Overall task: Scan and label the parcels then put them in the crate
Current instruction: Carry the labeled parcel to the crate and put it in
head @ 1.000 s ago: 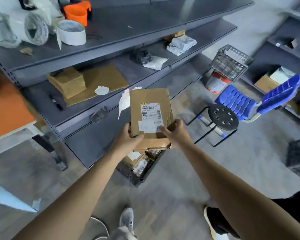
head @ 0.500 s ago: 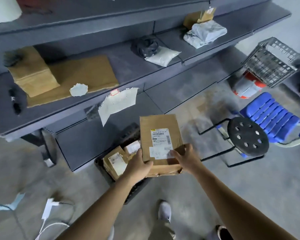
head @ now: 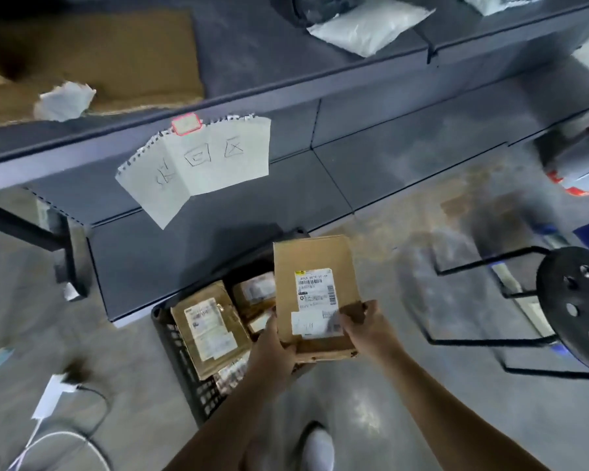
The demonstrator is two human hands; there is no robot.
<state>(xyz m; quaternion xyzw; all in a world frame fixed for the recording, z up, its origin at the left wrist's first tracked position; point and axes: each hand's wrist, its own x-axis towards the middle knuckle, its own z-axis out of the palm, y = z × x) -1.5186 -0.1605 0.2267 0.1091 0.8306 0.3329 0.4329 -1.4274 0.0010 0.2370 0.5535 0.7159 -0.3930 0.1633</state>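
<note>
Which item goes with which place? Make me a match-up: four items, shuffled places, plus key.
1 parcel
2 paper note
3 white bag
4 black stool

A on the shelf
B on the floor, right
C taped to the shelf's front edge
D in left hand and right hand, above the crate

Pairs: 1-D, 2-C, 3-A, 4-B

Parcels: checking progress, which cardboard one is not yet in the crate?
The labelled parcel held by left hand and right hand; the others lie inside the black crate.

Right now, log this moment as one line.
step: placing | left hand: grips parcel | right hand: grips parcel | parcel: labelled, over crate, not released | crate: holds other parcels
</note>
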